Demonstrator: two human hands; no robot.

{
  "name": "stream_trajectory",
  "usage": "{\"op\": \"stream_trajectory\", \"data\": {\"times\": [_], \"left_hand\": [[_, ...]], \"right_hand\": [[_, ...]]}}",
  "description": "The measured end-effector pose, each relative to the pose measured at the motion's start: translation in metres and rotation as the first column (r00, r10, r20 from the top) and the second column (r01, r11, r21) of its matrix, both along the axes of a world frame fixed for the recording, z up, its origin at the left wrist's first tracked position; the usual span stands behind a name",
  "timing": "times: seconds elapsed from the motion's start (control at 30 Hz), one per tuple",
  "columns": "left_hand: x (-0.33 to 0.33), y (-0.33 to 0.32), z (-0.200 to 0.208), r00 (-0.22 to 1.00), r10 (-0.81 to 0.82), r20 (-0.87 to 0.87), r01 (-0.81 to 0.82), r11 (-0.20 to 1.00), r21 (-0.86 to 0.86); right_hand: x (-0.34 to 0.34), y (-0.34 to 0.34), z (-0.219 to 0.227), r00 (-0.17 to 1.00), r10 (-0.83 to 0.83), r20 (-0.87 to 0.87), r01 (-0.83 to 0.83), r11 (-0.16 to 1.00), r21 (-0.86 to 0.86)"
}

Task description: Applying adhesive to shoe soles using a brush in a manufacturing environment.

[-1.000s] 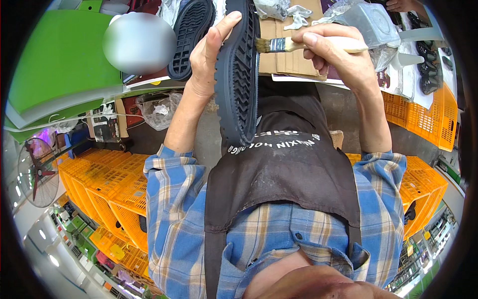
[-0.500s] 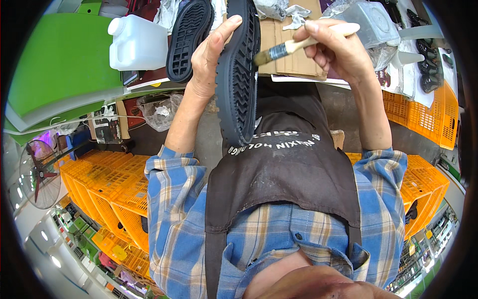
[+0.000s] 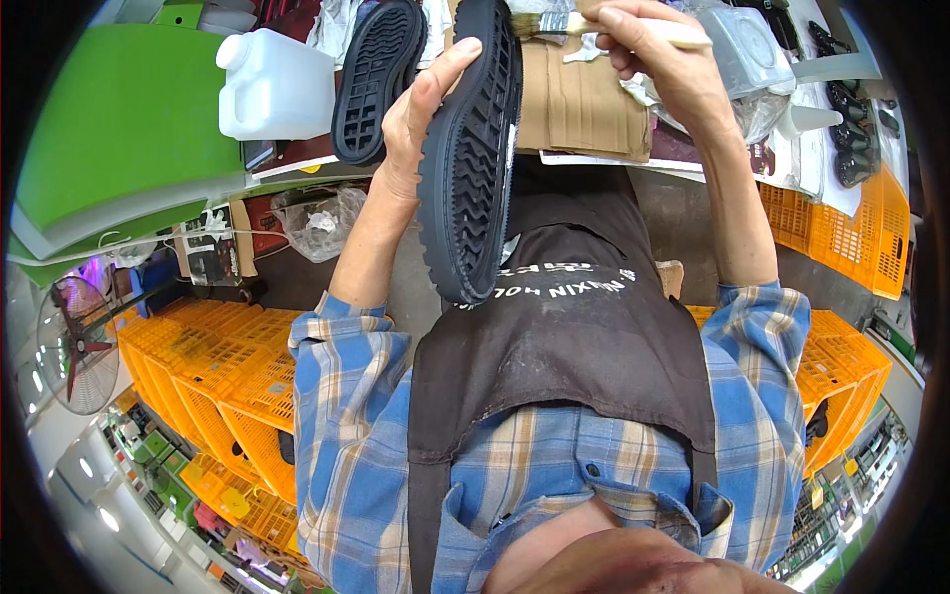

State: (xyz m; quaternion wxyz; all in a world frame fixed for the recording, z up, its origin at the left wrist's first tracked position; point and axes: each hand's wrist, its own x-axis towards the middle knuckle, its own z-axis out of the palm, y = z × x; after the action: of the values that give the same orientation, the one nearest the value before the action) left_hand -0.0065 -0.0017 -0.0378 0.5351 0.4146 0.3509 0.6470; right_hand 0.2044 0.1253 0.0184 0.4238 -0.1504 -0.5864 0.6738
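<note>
A black shoe sole (image 3: pixel 470 183) with a zigzag-ribbed inner face stands steeply tilted in front of my apron. My left hand (image 3: pixel 414 124) grips it along its left edge, thumb lying over the rim. A whitish wet line shows along the sole's right rim. My right hand (image 3: pixel 658 54) is closed round the pale handle of a flat paintbrush (image 3: pixel 554 24). The bristles meet the right rim of the sole near its far end. Just left of my left hand, a second black sole (image 3: pixel 368 89) lies on the table, ribbed side up.
A white plastic jug (image 3: pixel 277 87) stands left of the soles. Brown cardboard (image 3: pixel 584 109) lies under the brush. At the right are a clear plastic container (image 3: pixel 744 49) and black shoes (image 3: pixel 853 129). Orange crates (image 3: pixel 218 356) stand on both sides behind me, with a fan (image 3: pixel 84 346) at far left.
The brush has moved away from me along the sole's right rim, toward its far end. The sole has turned slightly, so more of its ribbed face shows.
</note>
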Motion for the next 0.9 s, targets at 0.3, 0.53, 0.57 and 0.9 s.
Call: {"op": "stream_trajectory", "data": {"times": [0.3,0.53,0.57,0.9], "left_hand": [[-0.004,-0.003,0.005,0.942,-0.049,0.331,0.07,0.996,-0.053],[-0.015,0.029,-0.024,0.972,-0.212,0.103,0.101,0.77,0.63],[-0.016,0.028,-0.027,0.971,-0.214,0.103,0.103,0.771,0.629],[-0.02,0.001,0.001,0.889,0.161,-0.429,-0.118,0.985,0.127]], "right_hand": [[0.018,-0.049,0.03,0.846,-0.086,0.527,0.008,0.989,0.148],[0.022,-0.08,0.043,0.829,0.046,0.557,-0.082,0.996,0.04],[0.023,-0.083,0.044,0.829,0.076,0.554,-0.092,0.996,0.0],[0.027,-0.083,0.041,0.845,0.375,0.382,-0.193,0.879,-0.437]]}}
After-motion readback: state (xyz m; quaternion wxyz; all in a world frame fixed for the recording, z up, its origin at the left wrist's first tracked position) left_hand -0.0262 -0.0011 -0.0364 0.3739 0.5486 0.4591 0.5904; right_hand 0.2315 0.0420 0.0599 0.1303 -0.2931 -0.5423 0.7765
